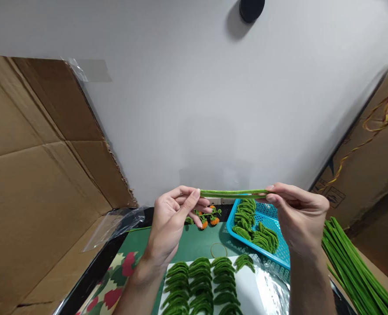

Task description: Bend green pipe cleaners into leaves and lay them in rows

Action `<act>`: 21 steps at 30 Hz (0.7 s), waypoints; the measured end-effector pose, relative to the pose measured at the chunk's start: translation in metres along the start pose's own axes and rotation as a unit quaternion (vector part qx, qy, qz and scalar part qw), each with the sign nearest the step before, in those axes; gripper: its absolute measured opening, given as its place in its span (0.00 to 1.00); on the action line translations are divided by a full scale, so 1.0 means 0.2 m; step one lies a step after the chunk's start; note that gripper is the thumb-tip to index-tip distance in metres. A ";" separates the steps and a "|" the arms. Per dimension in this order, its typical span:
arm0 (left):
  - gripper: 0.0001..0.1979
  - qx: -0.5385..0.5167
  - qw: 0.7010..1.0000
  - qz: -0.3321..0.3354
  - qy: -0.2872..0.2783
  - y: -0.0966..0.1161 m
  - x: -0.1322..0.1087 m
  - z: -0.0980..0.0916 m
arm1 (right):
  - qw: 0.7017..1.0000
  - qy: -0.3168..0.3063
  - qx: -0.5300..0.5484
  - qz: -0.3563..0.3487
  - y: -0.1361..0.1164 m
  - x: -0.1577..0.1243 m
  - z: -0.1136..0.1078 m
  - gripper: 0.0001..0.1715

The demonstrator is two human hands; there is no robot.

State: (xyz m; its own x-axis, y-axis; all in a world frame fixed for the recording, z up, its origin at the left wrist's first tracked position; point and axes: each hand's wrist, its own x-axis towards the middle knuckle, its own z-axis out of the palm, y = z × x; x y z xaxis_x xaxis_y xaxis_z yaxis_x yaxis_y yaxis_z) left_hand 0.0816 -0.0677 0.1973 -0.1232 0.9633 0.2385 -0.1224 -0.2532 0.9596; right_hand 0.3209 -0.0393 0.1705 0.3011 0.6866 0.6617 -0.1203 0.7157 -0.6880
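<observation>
A green pipe cleaner (233, 193), folded double, is stretched level between my two hands above the table. My left hand (176, 221) pinches its left end between thumb and fingers. My right hand (298, 214) pinches the right end. Below them, rows of bent green leaf shapes (200, 284) lie on a white sheet (249, 293). A blue perforated tray (279, 253) to the right holds more green leaf shapes (256, 232).
Small orange-and-green pieces (208, 217) lie at the back of the green mat (187, 243). A bundle of straight green pipe cleaners (351, 267) lies at the right. Cardboard boxes stand left (33, 183) and right (371, 175). A rubber band (219, 250) lies on the mat.
</observation>
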 end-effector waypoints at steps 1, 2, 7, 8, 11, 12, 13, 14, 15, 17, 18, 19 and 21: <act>0.16 -0.002 1.000 -0.005 -0.012 0.01 0.00 0.00 | 1.000 -0.002 -0.001 -0.002 0.00 0.00 -0.01 0.10; 0.16 -0.004 1.000 -0.011 -0.021 0.01 0.00 0.00 | 1.000 -0.004 -0.007 -0.003 0.01 0.00 -0.02 0.10; 0.15 -0.002 0.999 -0.020 -0.028 0.01 0.01 0.00 | 0.995 -0.003 -0.095 -0.018 0.00 0.00 -0.03 0.11; 0.15 -0.001 1.000 -0.018 -0.024 0.01 0.01 0.00 | 0.994 -0.004 -0.108 -0.024 -0.01 0.00 -0.03 0.11; 0.15 -0.005 1.000 -0.019 -0.017 0.00 0.00 0.01 | 0.992 -0.014 -0.121 -0.034 -0.02 0.01 -0.04 0.11; 0.15 -0.007 1.000 -0.022 -0.020 0.00 0.00 0.01 | 0.991 -0.020 -0.127 -0.034 -0.03 0.01 -0.05 0.12; 0.15 -0.009 0.999 -0.026 -0.023 -0.01 0.00 0.01 | 0.990 -0.029 -0.136 -0.033 -0.03 0.01 -0.06 0.14; 0.15 -0.011 0.999 -0.030 -0.026 -0.01 0.00 0.01 | 0.988 -0.039 -0.148 -0.031 -0.03 0.01 -0.07 0.16; 0.15 -0.011 0.999 -0.033 -0.029 -0.01 0.00 0.00 | 0.986 -0.051 -0.156 -0.031 -0.03 0.01 -0.07 0.18; 0.15 -0.013 0.999 -0.037 -0.033 -0.01 -0.01 0.00 | 0.983 -0.082 -0.164 -0.033 -0.02 0.01 -0.09 0.18; 0.15 -0.013 0.999 -0.038 -0.033 -0.01 -0.01 0.00 | 0.981 -0.096 -0.165 -0.034 -0.02 0.01 -0.09 0.16; 0.15 -0.013 0.999 -0.037 -0.033 -0.01 0.00 0.00 | 0.980 -0.108 -0.165 -0.035 -0.02 0.01 -0.09 0.13; 0.16 -0.011 0.999 -0.035 -0.032 -0.01 0.00 0.00 | 0.978 -0.121 -0.167 -0.032 -0.02 0.01 -0.10 0.10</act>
State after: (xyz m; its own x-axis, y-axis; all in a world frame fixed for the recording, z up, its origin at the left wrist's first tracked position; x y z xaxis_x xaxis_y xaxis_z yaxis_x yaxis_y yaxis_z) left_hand 0.0825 -0.0680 0.1953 -0.0511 0.9824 0.1799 -0.1506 -0.1857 0.9710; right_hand 0.3405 -0.0434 0.1690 0.0609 0.6813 0.7295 0.2192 0.7039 -0.6756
